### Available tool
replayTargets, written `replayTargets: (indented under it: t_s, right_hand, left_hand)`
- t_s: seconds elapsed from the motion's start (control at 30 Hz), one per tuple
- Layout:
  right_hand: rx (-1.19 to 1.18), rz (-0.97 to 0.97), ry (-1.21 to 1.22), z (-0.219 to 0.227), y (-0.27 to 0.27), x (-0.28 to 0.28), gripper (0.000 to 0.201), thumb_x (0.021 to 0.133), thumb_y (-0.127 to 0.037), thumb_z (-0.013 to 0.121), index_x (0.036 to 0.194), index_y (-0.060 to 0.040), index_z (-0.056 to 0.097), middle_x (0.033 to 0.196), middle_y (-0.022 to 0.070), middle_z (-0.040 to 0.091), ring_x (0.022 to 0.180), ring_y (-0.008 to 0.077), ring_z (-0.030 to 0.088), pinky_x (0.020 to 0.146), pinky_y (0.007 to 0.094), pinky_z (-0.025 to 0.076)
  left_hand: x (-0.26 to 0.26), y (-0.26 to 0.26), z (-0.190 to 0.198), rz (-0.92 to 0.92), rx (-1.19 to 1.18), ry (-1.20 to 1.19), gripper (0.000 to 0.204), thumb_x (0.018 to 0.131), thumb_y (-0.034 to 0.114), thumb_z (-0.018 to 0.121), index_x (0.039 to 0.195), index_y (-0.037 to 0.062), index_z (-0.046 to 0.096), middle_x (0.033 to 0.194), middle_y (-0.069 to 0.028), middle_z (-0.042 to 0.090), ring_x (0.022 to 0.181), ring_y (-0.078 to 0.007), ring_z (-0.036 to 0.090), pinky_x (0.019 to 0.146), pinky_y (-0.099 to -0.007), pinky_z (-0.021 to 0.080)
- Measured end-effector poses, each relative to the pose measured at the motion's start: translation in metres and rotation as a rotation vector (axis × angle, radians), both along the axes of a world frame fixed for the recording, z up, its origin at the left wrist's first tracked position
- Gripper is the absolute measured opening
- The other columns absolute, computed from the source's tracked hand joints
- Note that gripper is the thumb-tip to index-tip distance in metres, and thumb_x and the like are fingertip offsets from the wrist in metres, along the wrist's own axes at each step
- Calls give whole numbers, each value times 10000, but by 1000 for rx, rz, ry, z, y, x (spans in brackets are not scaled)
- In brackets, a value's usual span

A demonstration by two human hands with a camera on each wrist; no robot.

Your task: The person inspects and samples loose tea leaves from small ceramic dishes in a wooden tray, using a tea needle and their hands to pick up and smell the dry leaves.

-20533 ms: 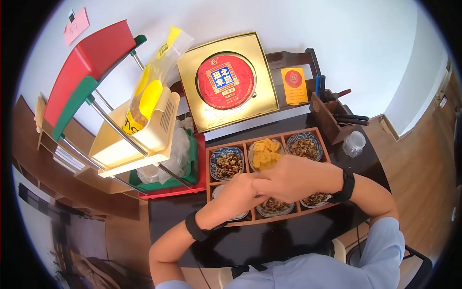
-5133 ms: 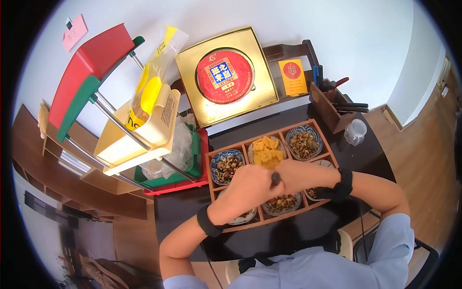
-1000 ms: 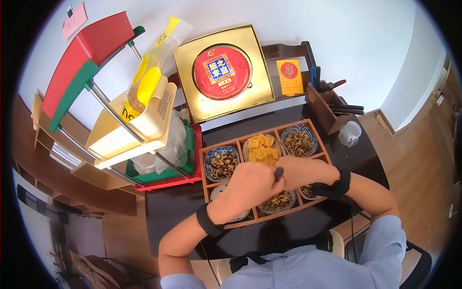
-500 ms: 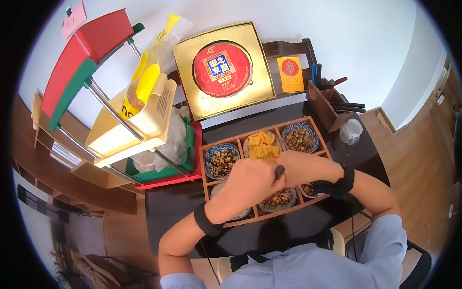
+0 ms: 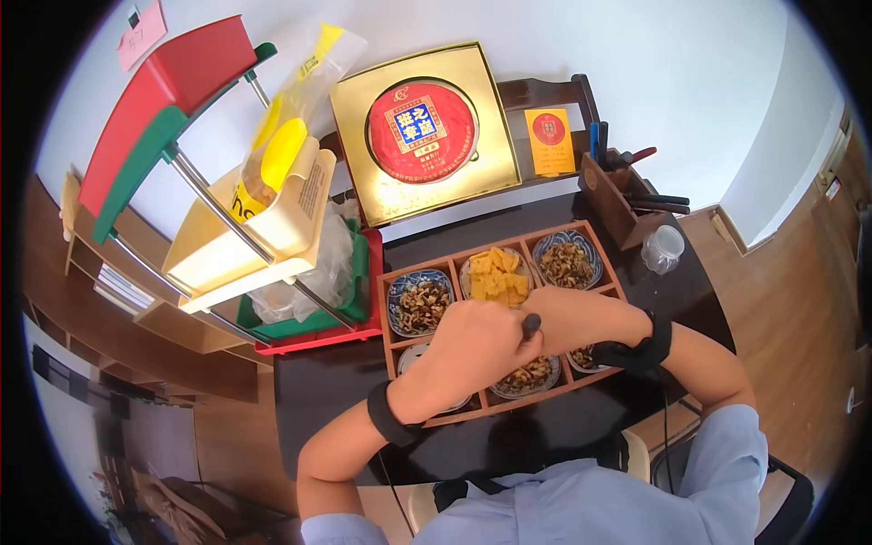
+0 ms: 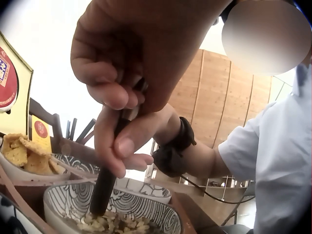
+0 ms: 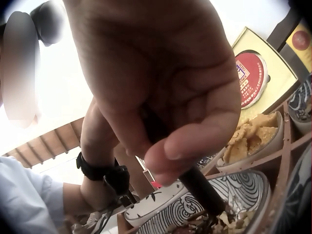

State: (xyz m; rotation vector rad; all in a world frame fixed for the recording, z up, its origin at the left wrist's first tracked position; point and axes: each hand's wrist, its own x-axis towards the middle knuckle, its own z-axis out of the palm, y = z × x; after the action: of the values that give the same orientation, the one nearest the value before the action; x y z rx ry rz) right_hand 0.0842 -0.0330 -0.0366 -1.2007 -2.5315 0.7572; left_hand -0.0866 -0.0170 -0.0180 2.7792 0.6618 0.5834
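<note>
In the head view both hands meet above a wooden compartment tray (image 5: pixel 456 277). The left hand (image 5: pixel 472 350) has its fingers curled round a dark rod (image 5: pixel 531 322), whose rounded top pokes out beside the thumb. In the left wrist view the right hand (image 6: pixel 129 139) pinches the same rod (image 6: pixel 103 192) lower down. Its black lower end reaches into a patterned bowl (image 6: pixel 63 196) of chopped dried pieces. The right wrist view shows the right hand (image 7: pixel 170 92) curled, with the rod (image 7: pixel 202 190) slanting down into the bowl. The hands partly hide the tray's front row.
Yellow chips (image 5: pixel 498 277) fill the rear middle bowl, with bowls of dried pieces either side. Left stands a tiered rack (image 5: pixel 250 313) with bags. Behind is a gold box (image 5: pixel 363 195); at right are a wooden holder (image 5: pixel 627 218) and clear jar (image 5: pixel 663 249).
The rod's top shows beside the left thumb; it was not visible 20.5 seconds ago. Over the last second the hands have barely moved and keep their grip, while the head view has shifted slightly.
</note>
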Motion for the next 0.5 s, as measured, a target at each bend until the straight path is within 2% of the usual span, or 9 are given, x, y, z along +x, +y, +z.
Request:
replayTargets:
  t_s: [0.03,0.1,0.13,0.2,0.33,0.43,0.5]
  right_hand:
    - [1,-1,-1,0,0,-1,189,742,-163,604,701,21,600,532,119,576,520,259,615,529,334,483]
    - [-418,-145,47,-1,0,-1,185,723,-150,610,679,29,594,534,131,575,524,260,618,530,330,483]
    - [-417,-146,46,-5,1,0,185,723,-150,610,679,29,594,534,131,575,524,260,618,530,330,483]
    - [-204,-98,-41,-14,4,3,184,723,-147,604,662,26,595,534,120,584,527,250,624,527,324,482]
    - [-176,-67,-45,-5,3,4,189,727,-151,604,659,25,594,537,115,589,526,242,626,524,316,483]
    - [-215,-94,-17,-7,1,4,189,724,-151,609,661,26,593,533,117,582,525,245,623,526,322,483]
    - [-404,-148,58,0,0,1,187,733,-156,603,669,20,593,529,115,578,524,245,622,525,320,484]
  left_hand:
    - [1,1,-4,-1,1,-1,302,791,245,586,611,4,622,505,-158,543,485,-319,585,474,-385,478]
    - [4,3,-11,26,16,58,303,791,241,587,609,1,619,504,-160,542,482,-323,581,469,-389,472]
    - [5,3,-9,25,17,57,303,791,241,587,609,1,619,504,-160,542,482,-323,581,469,-389,472]
    - [4,3,-5,27,32,58,306,788,242,588,607,-2,617,507,-165,542,483,-327,580,473,-392,475]
    - [4,2,1,15,10,10,315,790,245,584,601,-4,615,505,-168,537,480,-330,578,471,-396,475]
    - [7,2,-11,9,-21,16,322,793,244,579,589,-3,613,500,-170,531,476,-332,574,465,-399,471]
    - [8,3,-13,90,-33,71,275,752,264,631,598,37,646,507,-144,549,497,-314,581,496,-374,488]
